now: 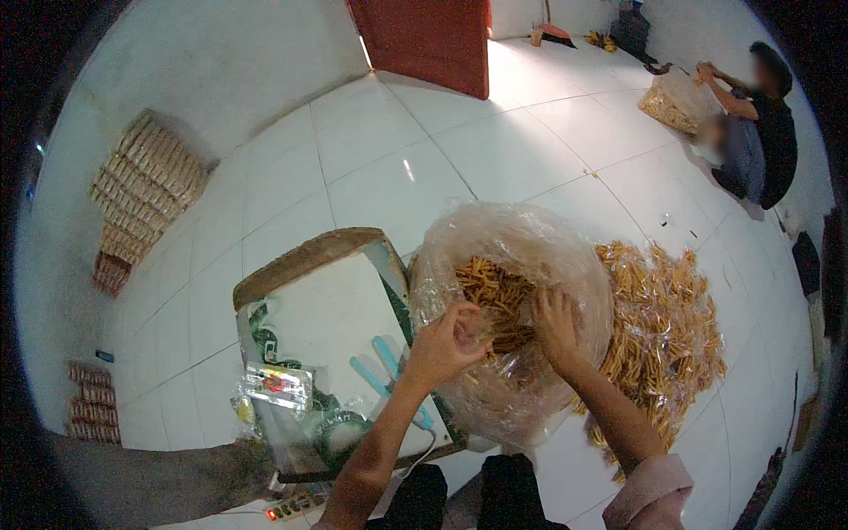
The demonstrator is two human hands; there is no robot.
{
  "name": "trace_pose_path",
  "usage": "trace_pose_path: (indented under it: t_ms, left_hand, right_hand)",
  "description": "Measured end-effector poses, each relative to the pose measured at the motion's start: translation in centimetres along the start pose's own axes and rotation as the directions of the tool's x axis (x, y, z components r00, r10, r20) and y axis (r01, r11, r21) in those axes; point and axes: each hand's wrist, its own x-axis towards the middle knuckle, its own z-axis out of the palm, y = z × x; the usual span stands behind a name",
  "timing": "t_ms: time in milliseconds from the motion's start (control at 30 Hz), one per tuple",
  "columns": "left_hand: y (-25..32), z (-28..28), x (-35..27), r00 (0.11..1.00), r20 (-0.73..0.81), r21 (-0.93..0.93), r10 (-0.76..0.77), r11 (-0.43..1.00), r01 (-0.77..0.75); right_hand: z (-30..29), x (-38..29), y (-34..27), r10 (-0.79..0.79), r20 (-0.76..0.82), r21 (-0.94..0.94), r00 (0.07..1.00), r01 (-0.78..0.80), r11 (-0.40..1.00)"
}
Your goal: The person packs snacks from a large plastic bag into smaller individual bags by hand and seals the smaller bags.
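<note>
A large clear plastic bag stands wide-mouthed in front of me, with brown stick-shaped snacks inside. Over the left part of its mouth, my left hand has curled fingers around what looks like a small clear plastic bag. My right hand reaches into the mouth from the right, fingers extended beside the snacks and against the inner plastic; its fingertips are partly hard to make out. To the right of the large bag lies a pile of filled clear packets of snack sticks.
At left is a shallow box with a white board, a light-blue handheld tool and printed packaging. A lit power strip lies near my feet. Stacked packets line the wall. A person sits far right beside another bag.
</note>
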Motion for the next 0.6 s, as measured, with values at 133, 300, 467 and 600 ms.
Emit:
trace_pose_path:
  t_ms: [133, 300, 467, 600]
  left_hand:
    - [0.3, 0.0, -0.1, 0.998, -0.058, 0.026, 0.032, 0.999, -0.03]
    - [-0.3, 0.5, 0.1, 0.999, -0.03, 0.001, -0.017, 1.0, 0.017]
    - [-0.2, 0.7, 0.2, 0.991, -0.094, -0.002, 0.098, 0.995, -0.098]
    - [0.5, 0.2, 0.0, 0.977, -0.124, 0.044, 0.173, 0.985, -0.169]
  right_hand:
    - [2.8, 0.4, -0.1, -0.096, -0.075, -0.119, 0.992, 0.087, 0.989]
    - [8.3, 1.7, -2.0, -0.082, -0.086, 0.025, 0.993, 0.084, 0.996]
    - [5.7, 0.9, -1.4, -0.015, -0.019, 0.213, 1.0, 0.019, 0.977]
    - [-3.8, -0.5, 0.2, 0.173, -0.242, 0.617, 0.955, 0.014, 0.787]
